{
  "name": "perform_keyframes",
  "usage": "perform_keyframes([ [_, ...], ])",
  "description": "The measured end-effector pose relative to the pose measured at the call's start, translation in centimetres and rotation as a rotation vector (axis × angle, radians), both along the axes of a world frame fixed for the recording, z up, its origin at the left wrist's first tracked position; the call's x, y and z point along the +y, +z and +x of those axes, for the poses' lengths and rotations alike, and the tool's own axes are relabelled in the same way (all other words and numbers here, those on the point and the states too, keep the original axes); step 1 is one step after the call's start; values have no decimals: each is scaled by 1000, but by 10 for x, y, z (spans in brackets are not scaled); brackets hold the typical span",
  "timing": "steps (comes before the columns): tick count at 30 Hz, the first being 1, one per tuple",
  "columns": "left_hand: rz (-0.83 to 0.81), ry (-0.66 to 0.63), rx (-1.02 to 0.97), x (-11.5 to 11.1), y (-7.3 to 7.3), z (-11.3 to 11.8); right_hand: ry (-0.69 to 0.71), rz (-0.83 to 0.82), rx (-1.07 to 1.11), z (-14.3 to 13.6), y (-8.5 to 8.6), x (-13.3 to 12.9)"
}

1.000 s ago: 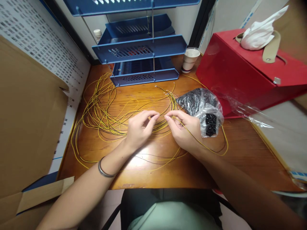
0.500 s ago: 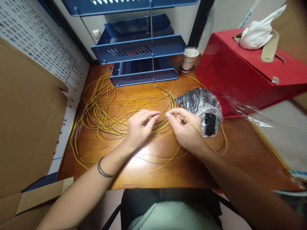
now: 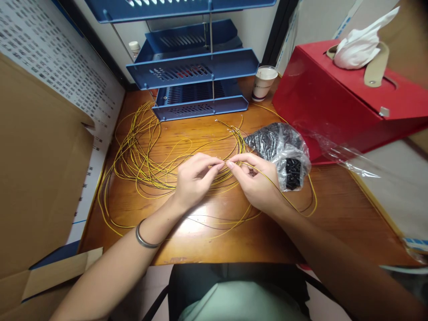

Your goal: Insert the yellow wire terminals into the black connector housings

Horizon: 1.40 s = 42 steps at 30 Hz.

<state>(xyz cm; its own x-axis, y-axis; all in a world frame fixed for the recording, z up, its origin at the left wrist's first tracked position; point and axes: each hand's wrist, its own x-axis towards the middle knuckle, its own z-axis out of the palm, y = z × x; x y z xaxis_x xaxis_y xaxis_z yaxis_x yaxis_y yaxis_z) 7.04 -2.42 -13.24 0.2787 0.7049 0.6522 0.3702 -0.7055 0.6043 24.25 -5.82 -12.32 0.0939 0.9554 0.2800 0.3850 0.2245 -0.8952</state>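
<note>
My left hand and my right hand meet fingertip to fingertip over the middle of the wooden desk. My right hand pinches a thin yellow wire that runs back over its knuckles and loops off to the right. My left hand's thumb and forefinger are pinched together at the wire's end; something small may sit between them, too small to make out. A tangle of yellow wires lies spread on the desk behind and left of my hands. A clear plastic bag of small black parts lies just right of my right hand.
A blue stacked letter tray stands at the back of the desk, with a paper cup beside it. A red box with a tissue on top fills the right side. Cardboard leans on the left.
My right hand has shifted slightly left, so its fingertips now touch those of my left hand. My left hand has barely moved.
</note>
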Motion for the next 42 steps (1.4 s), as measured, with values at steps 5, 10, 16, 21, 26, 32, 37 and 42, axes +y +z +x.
perform_keyframes([
  [5, 6, 12, -9, 0, 0, 0, -11, 14, -31, -1, 0, 0],
  [10, -3, 24, -27, -1, 2, 1, -23, 20, -65, -2, 0, -1],
  [16, -22, 20, -20, -1, 3, 1, -39, 38, -86, -2, -1, -1],
  [21, -48, 10, -13, -1, 3, 0, -42, 55, -108, -2, 0, -1],
  [26, -45, 7, -11, -1, 3, 0, -57, 58, -114, -1, 0, -2],
  [32, -55, 9, -40, -1, 4, 0, -73, 69, -85, -1, 3, -2],
  [37, -71, 32, -18, 0, 1, 0, -105, 121, -82, -1, 4, -2],
  [42, -138, 70, -51, -1, -5, 0, -115, 115, -74, -1, 2, -2],
])
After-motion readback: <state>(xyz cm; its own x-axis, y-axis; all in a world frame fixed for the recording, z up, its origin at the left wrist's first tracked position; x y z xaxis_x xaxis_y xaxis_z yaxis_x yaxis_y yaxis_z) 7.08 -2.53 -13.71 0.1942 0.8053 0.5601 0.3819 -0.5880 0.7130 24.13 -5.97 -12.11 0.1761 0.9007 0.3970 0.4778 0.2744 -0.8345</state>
